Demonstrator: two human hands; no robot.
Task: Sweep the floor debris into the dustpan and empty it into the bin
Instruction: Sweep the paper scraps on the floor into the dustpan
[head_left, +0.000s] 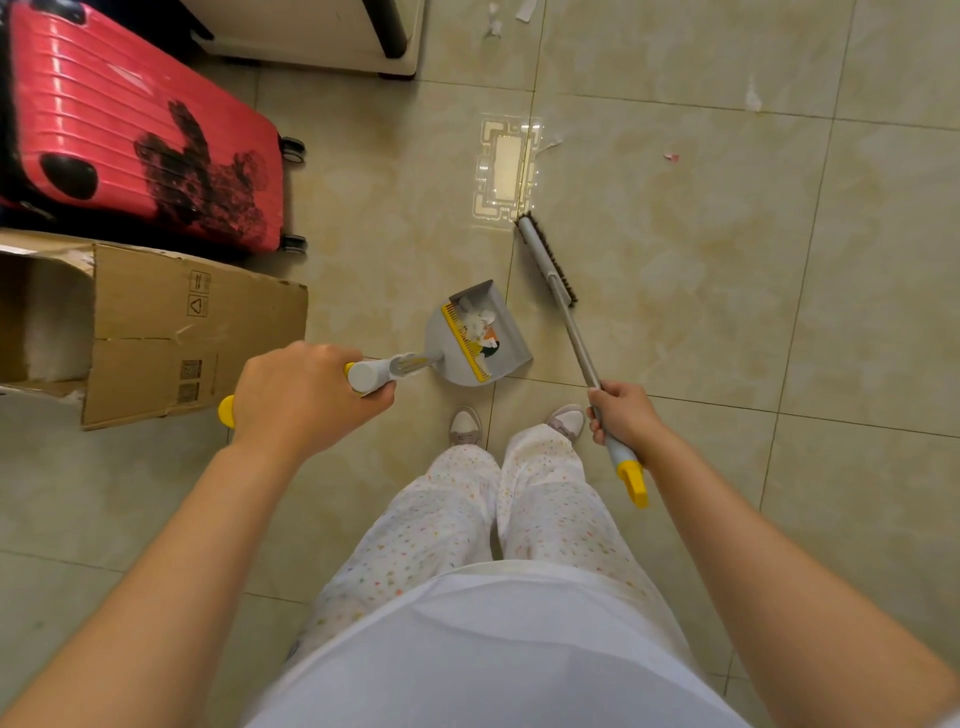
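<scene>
- My left hand (306, 395) is curled round the grey, yellow-tipped grip of the dustpan (511, 349), knuckles up.
- The pan sits at 12 o'clock, just ahead of my shoes (465, 423). I cannot tell from this angle whether its lip touches the floor (675, 312) or hangs a little above it.
- White paper scraps (480, 319) and one dark-and-orange bit lie in the pan against its yellow comb edge.
- My right hand (623, 415) grips the broom handle (579, 343) near its top end, just above the yellow cap.
- The broom head (545, 260) is at 1 o'clock, beyond the pan and apart from it, with its dark bristles facing right.
- Loose debris is on the tiles further out: white shreds (493, 23) at 12 o'clock, another white piece (753, 98) at 1 o'clock and a small pink fleck (670, 156) nearer in.
- An open cardboard box (197, 332) lies on its side at 9 o'clock, with a red suitcase (130, 130) behind it at 10 o'clock.
</scene>
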